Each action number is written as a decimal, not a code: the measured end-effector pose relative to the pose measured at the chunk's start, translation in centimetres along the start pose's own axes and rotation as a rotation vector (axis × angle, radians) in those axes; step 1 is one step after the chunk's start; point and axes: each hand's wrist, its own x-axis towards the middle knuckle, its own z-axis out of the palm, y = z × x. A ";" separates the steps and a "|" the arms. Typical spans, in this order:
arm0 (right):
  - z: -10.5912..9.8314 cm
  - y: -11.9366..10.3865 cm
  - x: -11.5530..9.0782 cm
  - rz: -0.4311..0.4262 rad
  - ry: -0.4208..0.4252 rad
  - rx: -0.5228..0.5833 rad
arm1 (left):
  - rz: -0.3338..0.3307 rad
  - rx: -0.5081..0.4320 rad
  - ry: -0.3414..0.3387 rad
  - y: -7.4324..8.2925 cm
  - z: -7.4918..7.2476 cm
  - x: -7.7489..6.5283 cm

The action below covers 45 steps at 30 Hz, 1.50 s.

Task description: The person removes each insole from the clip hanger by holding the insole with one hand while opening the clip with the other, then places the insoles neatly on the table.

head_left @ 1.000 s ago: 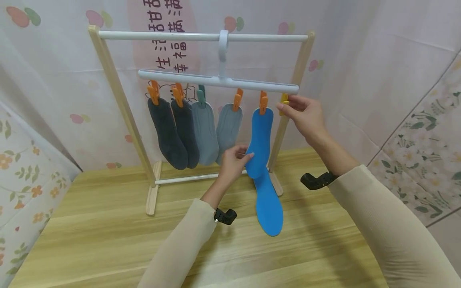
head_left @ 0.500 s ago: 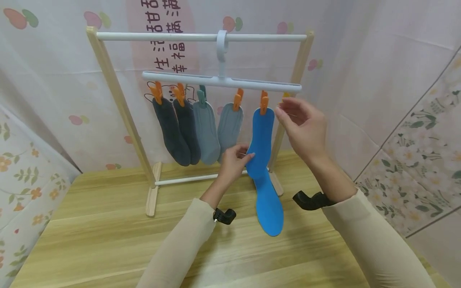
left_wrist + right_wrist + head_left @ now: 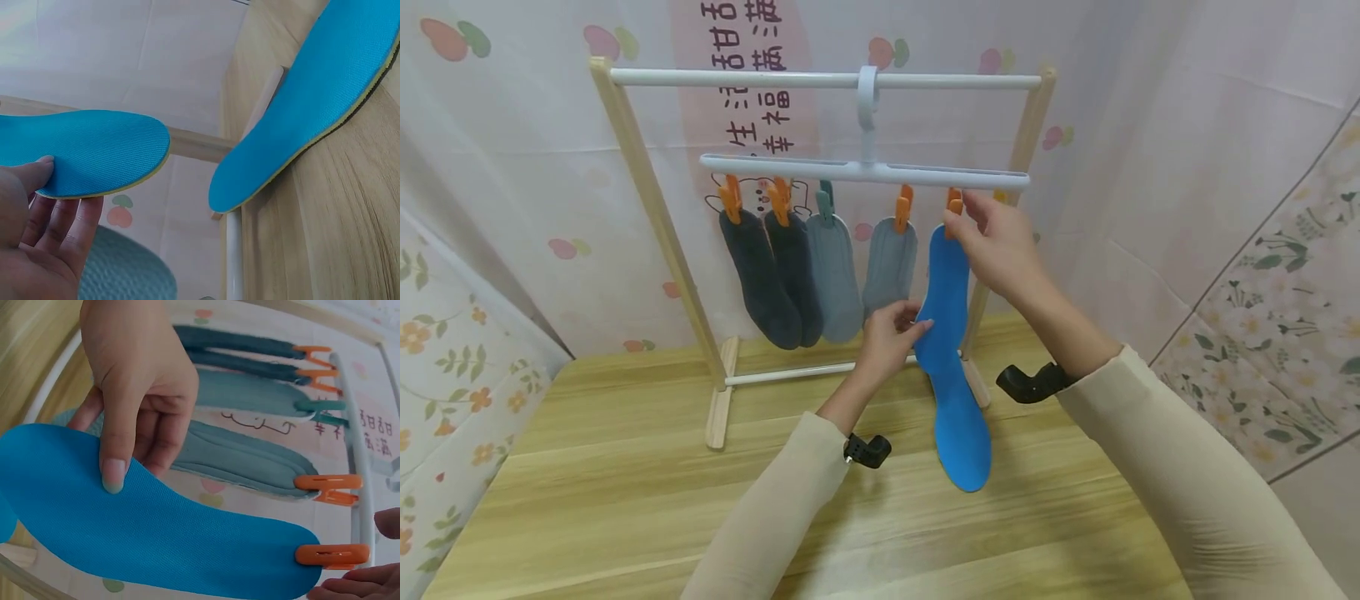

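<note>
A blue insole (image 3: 948, 275) hangs by its top from an orange clip (image 3: 331, 554) on the white hanger (image 3: 790, 169). Its lower edge is pinched between the thumb and fingers of my left hand (image 3: 886, 342), thumb on the blue face. My right hand (image 3: 1003, 250) is at that orange clip; in the right wrist view its thumb stands apart from its fingers, with the fingertips close beside the clip. A second blue insole (image 3: 300, 119) lies on the table below. Two dark insoles (image 3: 756, 283) and two grey-blue ones (image 3: 835, 283) hang further left.
The hanger hooks over the top bar of a wooden rack (image 3: 647, 192), which has a white lower bar (image 3: 790, 372). A yellow clip (image 3: 1000, 195) shows near the hanger's right end. Patterned curtains (image 3: 1150, 125) surround the wooden table (image 3: 625, 500).
My right hand has let go of the yellow clip and moved left to the blue insole's orange clip. The hanger has swung slightly; my left hand keeps its pinch.
</note>
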 end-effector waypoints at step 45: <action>1.7 -0.3 2.8 0.196 0.252 0.411 | 0.010 0.016 -0.003 -0.1 -0.5 -0.9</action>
